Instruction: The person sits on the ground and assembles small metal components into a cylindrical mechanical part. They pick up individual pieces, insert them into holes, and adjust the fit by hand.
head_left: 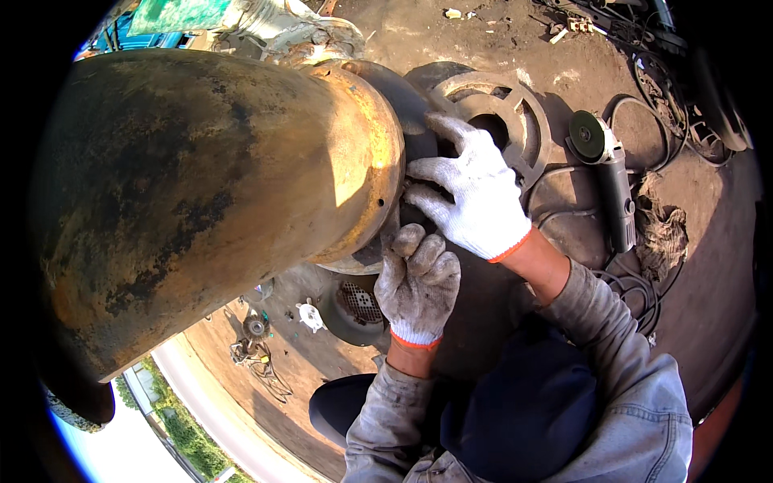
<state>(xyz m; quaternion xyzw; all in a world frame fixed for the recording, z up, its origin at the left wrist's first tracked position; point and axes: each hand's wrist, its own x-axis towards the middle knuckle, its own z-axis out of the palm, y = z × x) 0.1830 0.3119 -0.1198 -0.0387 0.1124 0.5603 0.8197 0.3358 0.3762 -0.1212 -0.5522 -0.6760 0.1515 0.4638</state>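
A large rusty metal cylinder (201, 153) with a worn yellow band (374, 153) at its end fills the left. My right hand (479, 193), in a white knit glove, reaches to the dark round part (394, 97) at that end. Its fingers are apart and slightly bent, with the tips at or near the rim; exact contact is unclear. Just below, my left hand (419, 286) wears a soiled grey glove. Its fingers are curled in and closed beside the cylinder's lower rim, and whatever they hold, if anything, is hidden.
A slotted metal ring (535, 133) lies beyond my right hand. An angle grinder (616, 185) rests at right, with cables and a crumpled rag (664, 229) nearby. Under the cylinder's end sit a round part with a mesh grille (358, 302) and a small white piece (310, 316).
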